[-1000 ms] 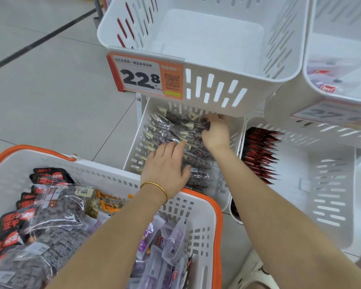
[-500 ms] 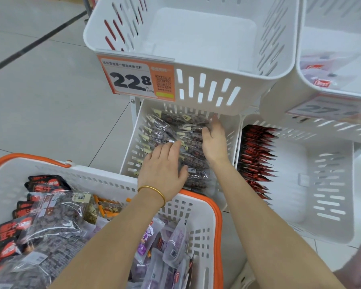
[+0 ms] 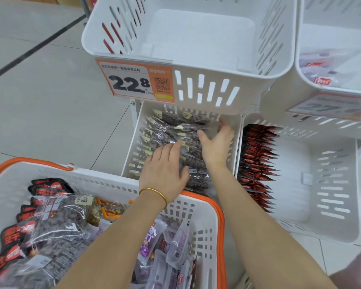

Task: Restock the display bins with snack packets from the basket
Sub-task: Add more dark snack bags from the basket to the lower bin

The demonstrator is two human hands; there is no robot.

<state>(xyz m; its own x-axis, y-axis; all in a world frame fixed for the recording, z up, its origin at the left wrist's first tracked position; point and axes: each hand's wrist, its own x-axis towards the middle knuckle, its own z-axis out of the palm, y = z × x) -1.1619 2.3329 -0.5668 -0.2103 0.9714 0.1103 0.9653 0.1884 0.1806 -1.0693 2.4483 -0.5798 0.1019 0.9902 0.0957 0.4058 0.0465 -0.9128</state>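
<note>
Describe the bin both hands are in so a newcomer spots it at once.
Find the orange 22.8 price tag on the empty upper bin. The lower bin directly beneath it, left of the red packets, is it. Only it holds clear packets of dark snacks.

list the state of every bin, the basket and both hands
upper left bin, empty
lower left bin, stocked with dark packets
lower right bin, red packets along left side
upper right bin, nearly empty
basket, holds mixed packets
left hand, open, flat on dark packets
right hand, open, touching dark packets
</note>
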